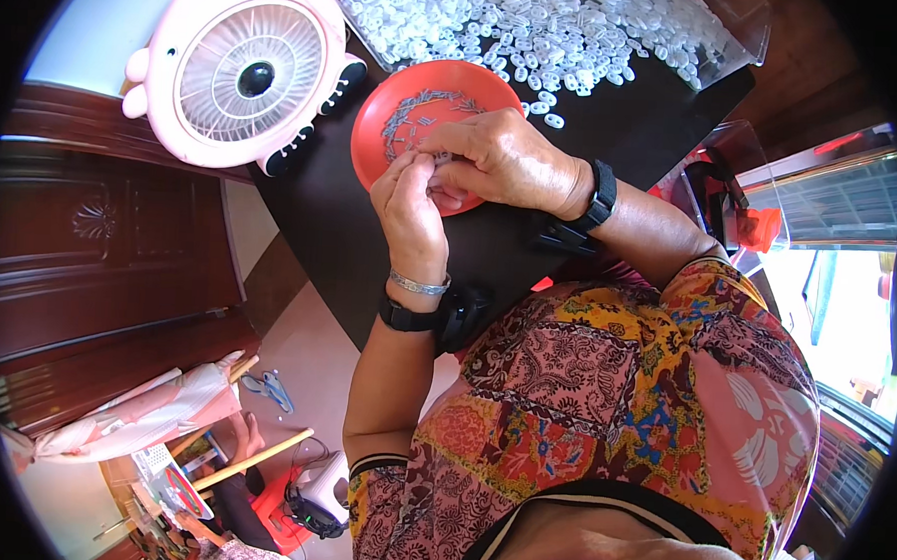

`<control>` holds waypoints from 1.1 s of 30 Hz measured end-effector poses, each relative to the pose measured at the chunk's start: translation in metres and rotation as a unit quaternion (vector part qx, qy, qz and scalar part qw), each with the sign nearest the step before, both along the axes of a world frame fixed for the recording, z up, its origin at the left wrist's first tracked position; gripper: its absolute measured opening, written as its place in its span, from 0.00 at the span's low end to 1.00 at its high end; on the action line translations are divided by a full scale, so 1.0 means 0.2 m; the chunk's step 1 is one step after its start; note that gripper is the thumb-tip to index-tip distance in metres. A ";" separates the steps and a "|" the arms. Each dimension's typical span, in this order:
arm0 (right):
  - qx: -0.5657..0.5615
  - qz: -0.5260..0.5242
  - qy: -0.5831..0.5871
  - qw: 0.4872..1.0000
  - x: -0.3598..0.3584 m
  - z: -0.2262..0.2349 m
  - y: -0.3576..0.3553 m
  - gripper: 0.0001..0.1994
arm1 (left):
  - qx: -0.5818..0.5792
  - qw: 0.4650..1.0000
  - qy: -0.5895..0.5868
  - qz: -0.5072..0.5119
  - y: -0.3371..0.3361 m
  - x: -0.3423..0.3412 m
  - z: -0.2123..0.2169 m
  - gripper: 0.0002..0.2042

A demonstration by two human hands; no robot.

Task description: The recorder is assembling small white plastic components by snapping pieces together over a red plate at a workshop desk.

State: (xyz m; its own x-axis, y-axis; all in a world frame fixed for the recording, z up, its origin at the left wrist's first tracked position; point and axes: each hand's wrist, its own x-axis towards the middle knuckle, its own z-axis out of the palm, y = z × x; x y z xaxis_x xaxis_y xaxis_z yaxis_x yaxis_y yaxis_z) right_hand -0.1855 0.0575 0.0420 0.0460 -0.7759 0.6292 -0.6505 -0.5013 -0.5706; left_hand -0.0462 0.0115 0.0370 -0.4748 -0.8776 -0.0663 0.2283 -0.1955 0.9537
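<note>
My left hand point(411, 218) and my right hand point(514, 163) meet over a red plate point(369, 116), fingers bent and fingertips pinched together. What they hold between them, if anything, is too small and too covered to name. Small thin grey pins point(406, 108) lie in a loose ring inside the plate, with a few scattered in its middle. Just beyond the plate spreads a large heap of small white oval plastic pieces point(529, 43) with holes in them. Both wrists wear black bands, and the left also has a silver-coloured bracelet.
A pink and white fan point(315, 24) stands left of the plate on the dark table point(319, 254). A clear tray point(733, 57) holds part of the white heap. Dark wooden cabinets point(101, 215) are at the left. Another person's feet point(249, 439) show at lower left.
</note>
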 end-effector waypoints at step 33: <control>0.094 -0.189 0.196 0.958 -0.86 0.08 0.05 0.09 | -0.109 0.993 -0.041 -0.003 -0.04 -0.04 -0.06 0.12</control>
State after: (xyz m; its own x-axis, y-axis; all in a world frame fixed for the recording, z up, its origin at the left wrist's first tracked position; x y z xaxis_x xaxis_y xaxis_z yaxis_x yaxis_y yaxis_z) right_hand -0.3568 0.0677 0.0574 -0.0556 -0.8816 0.4687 -0.9480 -0.1008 -0.3020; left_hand -0.0533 0.0031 0.0242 -0.4808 -0.8725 0.0871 0.1485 0.0168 0.9888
